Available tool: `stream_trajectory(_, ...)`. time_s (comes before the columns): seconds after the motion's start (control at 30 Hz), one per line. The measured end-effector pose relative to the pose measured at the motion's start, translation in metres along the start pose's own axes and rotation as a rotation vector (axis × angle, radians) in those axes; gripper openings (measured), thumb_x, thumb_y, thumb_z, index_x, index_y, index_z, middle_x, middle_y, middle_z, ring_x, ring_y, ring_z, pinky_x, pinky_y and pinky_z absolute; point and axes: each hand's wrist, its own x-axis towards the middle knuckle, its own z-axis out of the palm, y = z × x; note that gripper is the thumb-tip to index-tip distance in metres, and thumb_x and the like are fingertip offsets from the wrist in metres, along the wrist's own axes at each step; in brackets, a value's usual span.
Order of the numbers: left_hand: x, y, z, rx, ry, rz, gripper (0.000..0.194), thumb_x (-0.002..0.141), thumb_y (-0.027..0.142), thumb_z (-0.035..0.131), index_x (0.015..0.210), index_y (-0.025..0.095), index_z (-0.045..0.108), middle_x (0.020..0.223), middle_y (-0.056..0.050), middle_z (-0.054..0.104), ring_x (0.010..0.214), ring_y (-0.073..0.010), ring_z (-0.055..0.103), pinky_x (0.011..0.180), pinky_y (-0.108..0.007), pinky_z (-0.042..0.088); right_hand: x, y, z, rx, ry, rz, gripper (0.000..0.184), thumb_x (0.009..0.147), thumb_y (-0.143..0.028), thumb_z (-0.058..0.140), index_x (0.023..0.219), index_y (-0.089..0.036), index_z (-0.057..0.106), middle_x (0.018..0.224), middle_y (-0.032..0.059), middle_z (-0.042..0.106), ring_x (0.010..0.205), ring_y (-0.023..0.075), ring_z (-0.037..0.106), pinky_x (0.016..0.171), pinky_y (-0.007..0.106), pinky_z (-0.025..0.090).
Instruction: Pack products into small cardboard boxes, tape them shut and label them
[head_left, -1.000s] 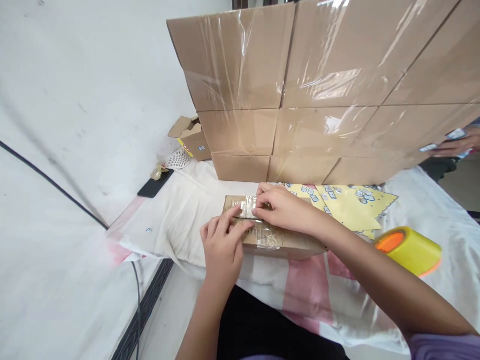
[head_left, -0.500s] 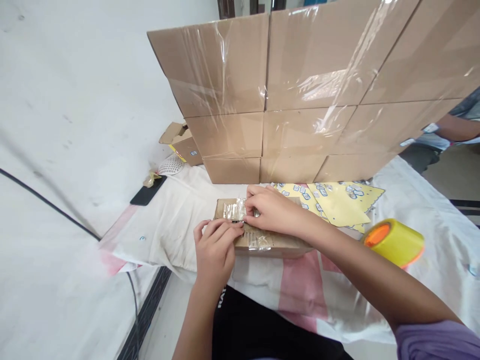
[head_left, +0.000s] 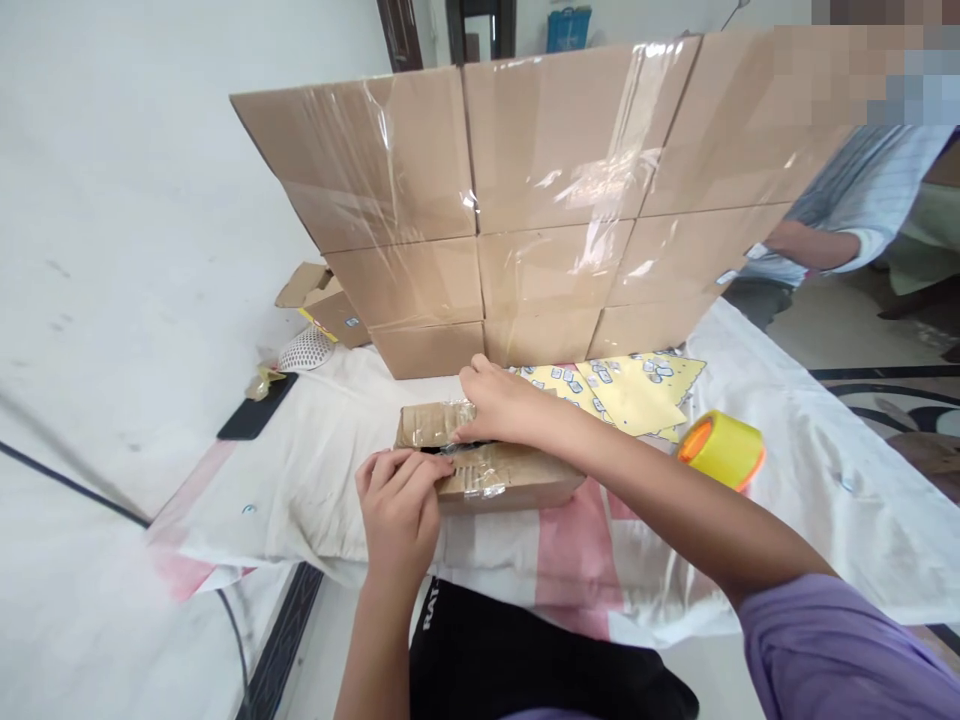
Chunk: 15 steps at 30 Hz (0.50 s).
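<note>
A small flat cardboard box (head_left: 517, 482) lies on a white and pink cloth (head_left: 322, 480) in front of me, its top partly covered with crinkled clear tape (head_left: 439, 420). My left hand (head_left: 397, 505) grips the box's near left corner, fingers curled over the edge. My right hand (head_left: 499, 405) rests on the top, fingers closed and pressing on the tape near the flap seam. A yellow tape roll (head_left: 724, 450) with an orange core lies to the right of my right forearm.
A wall of taped cardboard boxes (head_left: 525, 200) stands just behind. Yellow sticker sheets (head_left: 637, 380) lie at its foot. A black phone (head_left: 251, 415), a white mesh object (head_left: 306, 350) and an open small box (head_left: 322, 300) sit at left. Another person's arm (head_left: 817, 245) shows at right.
The view has swung, shifting everything left and down. My right hand moved from pinching the tape to pressing on the box top; my left hand slid to the near left corner.
</note>
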Motion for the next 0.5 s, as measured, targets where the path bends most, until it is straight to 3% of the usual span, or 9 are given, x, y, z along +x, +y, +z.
stream_trajectory(0.17, -0.002, 0.004, 0.000, -0.011, 0.005, -0.059, 0.031, 0.095, 0.005, 0.044, 0.087, 0.024, 0.068, 0.095, -0.001, 0.078, 0.094, -0.0222, 0.057, 0.090, -0.043, 0.035, 0.000, 0.009, 0.005, 0.109, 0.047, -0.075, 0.024, 0.085, -0.029, 0.075, 0.094, -0.020, 0.056, 0.100, 0.0048, 0.062, 0.091, 0.0210, 0.058, 0.069, 0.028, 0.037)
stream_trajectory(0.3, -0.006, 0.004, 0.001, -0.025, 0.054, -0.040, 0.031, 0.095, 0.003, 0.044, 0.090, 0.023, 0.068, 0.096, -0.001, 0.078, 0.098, -0.0231, 0.057, 0.092, -0.043, 0.035, -0.017, 0.022, -0.010, 0.027, 0.275, 0.031, 0.008, 0.089, -0.016, 0.063, 0.086, -0.020, 0.058, 0.096, 0.0051, 0.066, 0.092, 0.0219, 0.059, 0.077, 0.031, 0.037)
stream_trajectory(0.4, -0.010, 0.000, 0.004, -0.031, 0.116, -0.025, 0.033, 0.093, 0.000, 0.045, 0.099, 0.024, 0.068, 0.093, -0.002, 0.077, 0.098, -0.0233, 0.058, 0.093, -0.044, 0.037, -0.050, 0.053, -0.035, 0.072, 0.495, 0.193, 0.007, 0.089, -0.018, 0.060, 0.082, -0.021, 0.058, 0.086, 0.0042, 0.066, 0.081, 0.0214, 0.060, 0.074, 0.032, 0.039)
stream_trajectory(0.5, -0.014, -0.006, 0.009, -0.067, 0.208, -0.025, 0.029, 0.091, 0.004, 0.052, 0.107, 0.023, 0.067, 0.100, -0.005, 0.075, 0.101, -0.0233, 0.063, 0.097, -0.044, 0.043, -0.102, 0.095, -0.056, 0.082, 0.711, 0.311, 0.010, 0.086, -0.022, 0.063, 0.077, -0.023, 0.057, 0.083, 0.0045, 0.065, 0.079, 0.0219, 0.059, 0.075, 0.033, 0.041)
